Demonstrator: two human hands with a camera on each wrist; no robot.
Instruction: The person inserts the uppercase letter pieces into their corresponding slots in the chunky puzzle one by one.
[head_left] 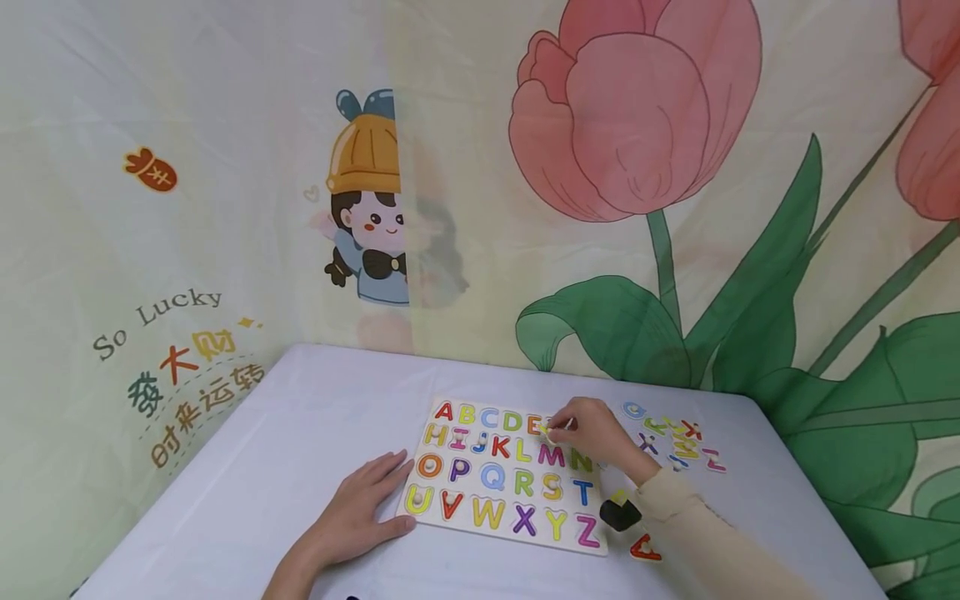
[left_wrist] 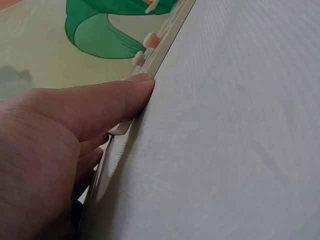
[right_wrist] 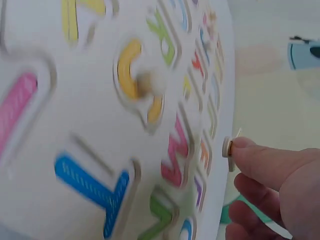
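A white alphabet puzzle board (head_left: 475,493) lies on the table with coloured letters in rows. My left hand (head_left: 360,510) rests at its left side, fingers extended, and its thumb (left_wrist: 125,95) touches the board's near edge. Over the upper right of the board, just right of the E (head_left: 533,424), my right hand (head_left: 592,429) pinches a small yellowish letter piece. In the right wrist view that letter piece (right_wrist: 227,149) is seen edge-on between thumb and fingers, so which letter cannot be told. An orange S piece (right_wrist: 129,70) with a knob sits in the board.
Several loose letter pieces lie right of the board, among them a blue one (head_left: 633,409) and a pink one (head_left: 715,461). A red A piece (head_left: 645,548) lies near the right forearm. Beside that forearm is a black object (head_left: 620,512). Printed cloth (head_left: 465,167) hangs behind the table.
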